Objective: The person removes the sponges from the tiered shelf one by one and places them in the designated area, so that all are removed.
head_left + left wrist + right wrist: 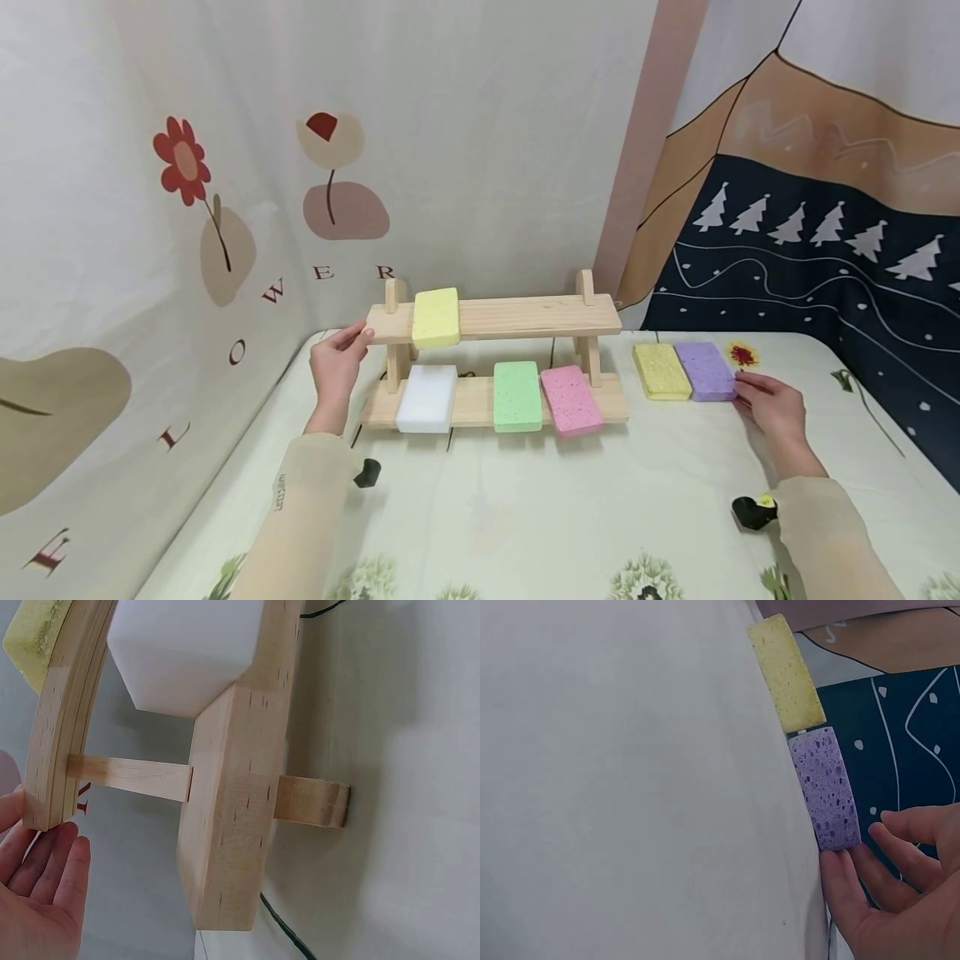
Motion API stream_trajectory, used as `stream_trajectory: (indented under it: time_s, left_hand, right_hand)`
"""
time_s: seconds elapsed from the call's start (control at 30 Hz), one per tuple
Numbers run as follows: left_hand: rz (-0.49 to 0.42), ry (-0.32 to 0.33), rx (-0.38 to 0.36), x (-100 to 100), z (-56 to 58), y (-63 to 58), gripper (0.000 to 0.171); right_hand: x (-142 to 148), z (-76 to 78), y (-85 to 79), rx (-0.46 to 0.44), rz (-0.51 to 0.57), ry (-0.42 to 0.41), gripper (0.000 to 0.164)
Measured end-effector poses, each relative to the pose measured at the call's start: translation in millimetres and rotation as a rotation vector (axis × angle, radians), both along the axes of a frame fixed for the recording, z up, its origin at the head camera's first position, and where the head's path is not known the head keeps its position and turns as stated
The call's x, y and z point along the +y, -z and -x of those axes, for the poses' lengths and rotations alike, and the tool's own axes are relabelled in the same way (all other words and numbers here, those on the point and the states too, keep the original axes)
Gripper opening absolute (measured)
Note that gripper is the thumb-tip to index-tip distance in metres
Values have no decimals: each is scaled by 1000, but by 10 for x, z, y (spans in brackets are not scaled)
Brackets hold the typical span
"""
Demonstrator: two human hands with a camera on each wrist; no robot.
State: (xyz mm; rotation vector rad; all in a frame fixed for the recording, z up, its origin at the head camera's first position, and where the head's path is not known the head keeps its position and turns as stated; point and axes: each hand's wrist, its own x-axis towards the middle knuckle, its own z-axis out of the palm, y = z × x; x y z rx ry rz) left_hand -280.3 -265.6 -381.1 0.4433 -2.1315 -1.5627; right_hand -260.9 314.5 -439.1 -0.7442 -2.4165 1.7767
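In the head view, a light wooden two-tier rack [525, 318] stands on the table. My left hand [337, 367] pinches the left end of its upper board, thumb on top and fingers underneath. A yellow sponge [436, 318] leans on that board. Along the lower board [244, 825] are a white sponge [427, 400], a green sponge [517, 397] and a pink sponge [572, 402], the pink one tilted. To the right of the rack, a second yellow sponge [662, 372] lies beside a purple sponge [825, 787]. My right hand [772, 410] touches the purple sponge's right end with its fingertips.
Behind the rack hangs a pale printed cloth [480, 167], with a dark tree-patterned part [810, 275] at the right. A flower-printed white cloth [540, 508] covers the table. Small black objects sit by the left sleeve [300, 492] and right sleeve [828, 525].
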Motion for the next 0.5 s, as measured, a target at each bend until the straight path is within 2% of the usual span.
stream_trajectory:
  time_s: [0.17,0.4,0.5]
  left_hand:
    - [6,-2,-3,2,-3,-14,38]
    - [16,-3,-11,5,-10,-24,37]
    - [18,-4,-20,6,-18,-25,37]
  right_hand:
    - [21,-22,-37,4,33,32,46]
    - [22,-86,-108,87,210,99,34]
    - [0,-117,-149,110,238,112,34]
